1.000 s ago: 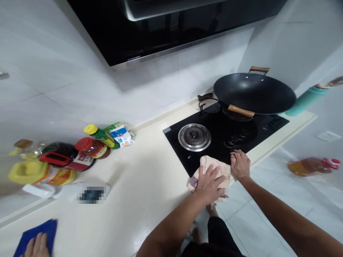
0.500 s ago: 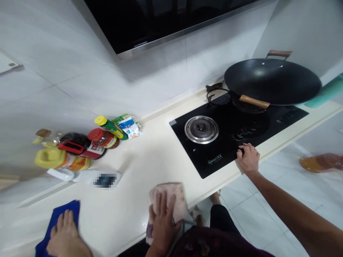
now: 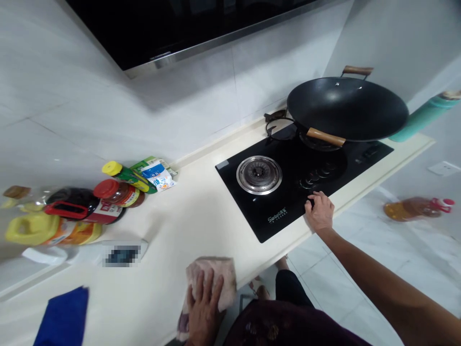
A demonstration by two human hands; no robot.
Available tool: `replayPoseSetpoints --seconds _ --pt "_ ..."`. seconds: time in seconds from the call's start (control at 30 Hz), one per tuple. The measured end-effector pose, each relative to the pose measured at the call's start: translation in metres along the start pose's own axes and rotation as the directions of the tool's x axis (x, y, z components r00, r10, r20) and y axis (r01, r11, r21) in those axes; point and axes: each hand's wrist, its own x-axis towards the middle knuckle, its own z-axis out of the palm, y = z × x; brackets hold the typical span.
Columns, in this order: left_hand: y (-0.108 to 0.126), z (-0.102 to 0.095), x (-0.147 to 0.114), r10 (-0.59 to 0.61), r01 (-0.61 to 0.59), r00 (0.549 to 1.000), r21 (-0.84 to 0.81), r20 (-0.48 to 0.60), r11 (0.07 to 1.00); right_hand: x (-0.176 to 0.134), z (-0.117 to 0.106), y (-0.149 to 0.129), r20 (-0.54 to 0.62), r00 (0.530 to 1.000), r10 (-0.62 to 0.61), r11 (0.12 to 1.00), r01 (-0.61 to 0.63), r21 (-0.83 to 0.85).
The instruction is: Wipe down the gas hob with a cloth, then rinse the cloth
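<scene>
My left hand (image 3: 205,305) lies flat, fingers spread, on a folded pale pink cloth (image 3: 226,278) near the counter's front edge. The palm presses the cloth from above rather than wrapping round it. My right hand (image 3: 320,211) rests at the front edge of the black glass cooktop (image 3: 248,211), fingers loosely bent and apart, with nothing in them. Left of my hands, a blue cloth (image 3: 63,317) lies on the white counter (image 3: 144,298). A bare round burner (image 3: 259,174) sits on the cooktop's left side.
A large black wok (image 3: 345,108) stands on the right burner. Seasoning bottles, including a red-capped jar (image 3: 118,193) and a yellow jug (image 3: 54,229), line the wall at left. A range hood (image 3: 180,29) hangs above. A bottle of amber liquid (image 3: 414,209) stands on the floor.
Another person's hand has left the blue cloth and is out of view. My view has turned slightly right. My hands stay on the pink cloth and at the cooktop edge.
</scene>
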Motion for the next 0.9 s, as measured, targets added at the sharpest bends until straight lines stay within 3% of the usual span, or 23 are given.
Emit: replayPoseSetpoints --seconds 0.1,0.3,0.43,0.53,0.67,0.77,0.9 --pt "0.038 0.001 0.037 0.1 -0.099 0.995 -0.036 0.015 0.994 0.0 0.0 0.0 0.005 1.0 0.004 1.0 -0.004 0.005" --pt "0.137 -0.011 0.127 0.248 -0.22 0.959 -0.194 0.135 0.956 0.0 -0.001 0.0 0.003 1.0 0.01 1.0 -0.01 0.014" --pt "0.169 -0.025 0.157 0.294 -0.249 0.946 -0.275 0.138 0.929 0.0 0.0 0.001 0.008 1.0 0.011 1.0 -0.011 0.008" --pt "0.162 -0.033 0.154 0.307 -0.247 0.937 -0.308 0.166 0.919 0.0 0.0 0.002 0.005 1.0 0.008 1.0 -0.008 0.008" --pt "0.122 -0.033 0.117 0.252 -0.191 0.948 -0.281 0.196 0.94 -0.002 0.0 0.002 0.002 1.0 -0.015 1.0 0.015 0.007" --pt "0.085 -0.022 0.075 0.074 -0.053 0.988 -0.151 0.136 0.987 -0.003 0.002 0.002 -0.015 0.999 -0.036 0.999 0.036 -0.005" --pt "0.053 -0.003 0.036 -0.043 0.043 0.999 0.013 0.0 0.999 -0.003 0.007 0.002 -0.024 0.998 -0.052 0.999 0.051 -0.018"
